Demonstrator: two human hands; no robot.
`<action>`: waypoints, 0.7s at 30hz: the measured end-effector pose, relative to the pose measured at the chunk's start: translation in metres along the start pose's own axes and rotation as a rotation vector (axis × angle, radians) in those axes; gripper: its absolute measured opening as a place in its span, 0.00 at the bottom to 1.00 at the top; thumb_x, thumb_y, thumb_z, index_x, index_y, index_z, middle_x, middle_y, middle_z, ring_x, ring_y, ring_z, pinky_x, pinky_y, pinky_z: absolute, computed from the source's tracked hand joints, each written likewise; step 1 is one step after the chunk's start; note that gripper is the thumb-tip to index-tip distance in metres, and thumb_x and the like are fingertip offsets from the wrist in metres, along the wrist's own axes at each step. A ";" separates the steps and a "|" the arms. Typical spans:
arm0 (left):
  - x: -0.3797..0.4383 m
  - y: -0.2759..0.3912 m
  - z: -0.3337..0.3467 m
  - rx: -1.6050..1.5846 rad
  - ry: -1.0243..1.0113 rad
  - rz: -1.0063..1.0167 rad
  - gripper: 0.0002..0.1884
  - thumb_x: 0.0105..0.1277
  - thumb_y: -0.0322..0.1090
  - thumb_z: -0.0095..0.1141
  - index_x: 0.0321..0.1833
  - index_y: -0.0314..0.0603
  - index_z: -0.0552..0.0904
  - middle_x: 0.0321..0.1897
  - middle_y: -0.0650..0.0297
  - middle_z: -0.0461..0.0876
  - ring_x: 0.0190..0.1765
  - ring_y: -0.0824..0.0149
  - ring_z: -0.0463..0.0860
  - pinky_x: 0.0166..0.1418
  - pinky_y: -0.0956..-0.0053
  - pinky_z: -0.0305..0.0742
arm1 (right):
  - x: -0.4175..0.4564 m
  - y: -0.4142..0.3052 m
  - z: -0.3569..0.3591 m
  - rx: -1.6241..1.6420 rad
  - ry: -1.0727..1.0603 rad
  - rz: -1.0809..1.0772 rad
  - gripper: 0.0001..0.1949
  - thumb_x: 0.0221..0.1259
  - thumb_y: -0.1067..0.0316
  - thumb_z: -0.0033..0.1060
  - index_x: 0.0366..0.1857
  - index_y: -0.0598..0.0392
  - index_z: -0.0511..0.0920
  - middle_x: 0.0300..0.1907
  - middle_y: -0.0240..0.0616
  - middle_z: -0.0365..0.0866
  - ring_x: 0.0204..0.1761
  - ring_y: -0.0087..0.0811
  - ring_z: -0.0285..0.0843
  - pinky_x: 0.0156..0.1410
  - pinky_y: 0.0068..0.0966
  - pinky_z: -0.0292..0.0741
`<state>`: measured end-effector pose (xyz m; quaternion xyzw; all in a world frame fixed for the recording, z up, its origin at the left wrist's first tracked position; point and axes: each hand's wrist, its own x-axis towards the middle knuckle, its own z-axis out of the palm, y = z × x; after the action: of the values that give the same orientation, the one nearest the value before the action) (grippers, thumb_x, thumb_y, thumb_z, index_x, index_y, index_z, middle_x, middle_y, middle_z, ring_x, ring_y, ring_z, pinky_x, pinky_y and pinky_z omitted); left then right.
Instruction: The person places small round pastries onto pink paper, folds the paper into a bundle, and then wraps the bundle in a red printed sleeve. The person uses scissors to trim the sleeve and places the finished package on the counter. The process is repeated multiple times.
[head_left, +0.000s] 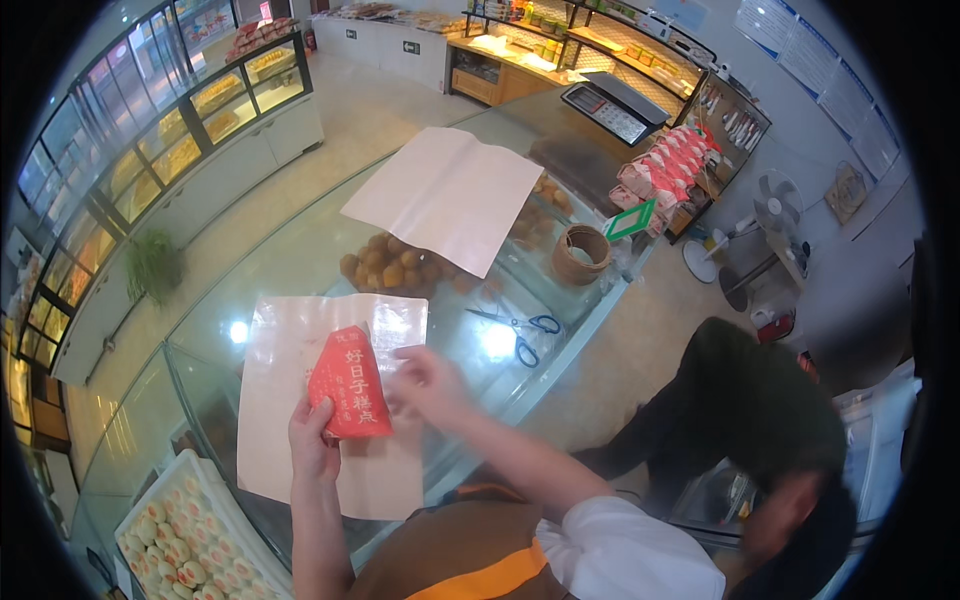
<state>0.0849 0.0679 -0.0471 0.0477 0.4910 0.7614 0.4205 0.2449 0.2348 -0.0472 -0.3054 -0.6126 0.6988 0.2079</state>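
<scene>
My left hand (316, 439) grips the lower left edge of a red paper packet (351, 386) that bears printed writing, its thumb on the front. Just to the right of the packet is my right hand (421, 379), slightly blurred, fingers bent and apart, holding nothing that I can see. Under both hands a sheet of pale wrapping paper (277, 360) lies on the glass counter (300, 259). Farther back, a second pale sheet (450, 195) covers part of the round baked goods (386, 262) seen through the glass. Scissors with blue handles (525, 330) lie to the right, blades partly apart.
At the lower left stands a white tray (247, 517) of round pastries. A woven basket (581, 255), a green-framed card (631, 220), red-and-white packages (664, 176) and a scale (615, 109) are at the counter's far right. Another person (765, 397) bends down at the right.
</scene>
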 end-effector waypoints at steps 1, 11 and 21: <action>0.000 -0.001 0.000 0.101 0.034 -0.003 0.26 0.74 0.28 0.66 0.72 0.27 0.75 0.57 0.52 0.89 0.53 0.63 0.91 0.57 0.71 0.88 | 0.001 0.018 -0.019 0.054 0.157 -0.032 0.28 0.69 0.58 0.75 0.68 0.60 0.77 0.44 0.38 0.88 0.44 0.27 0.88 0.51 0.29 0.84; 0.018 -0.019 -0.009 0.334 0.092 0.016 0.29 0.69 0.25 0.71 0.69 0.20 0.73 0.54 0.46 0.90 0.51 0.61 0.91 0.55 0.70 0.88 | 0.076 0.058 -0.114 -0.912 0.764 -0.626 0.09 0.70 0.65 0.68 0.49 0.49 0.89 0.39 0.41 0.89 0.40 0.47 0.88 0.47 0.41 0.83; 0.011 -0.014 -0.010 0.384 0.040 0.033 0.28 0.70 0.29 0.72 0.68 0.22 0.77 0.57 0.49 0.88 0.53 0.61 0.90 0.55 0.67 0.88 | 0.083 -0.057 0.033 -0.698 0.261 -0.891 0.07 0.75 0.62 0.58 0.40 0.50 0.84 0.40 0.47 0.89 0.44 0.54 0.88 0.49 0.49 0.82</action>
<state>0.0816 0.0704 -0.0670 0.1200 0.6348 0.6612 0.3813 0.1577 0.2750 -0.0036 -0.1523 -0.8454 0.2571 0.4428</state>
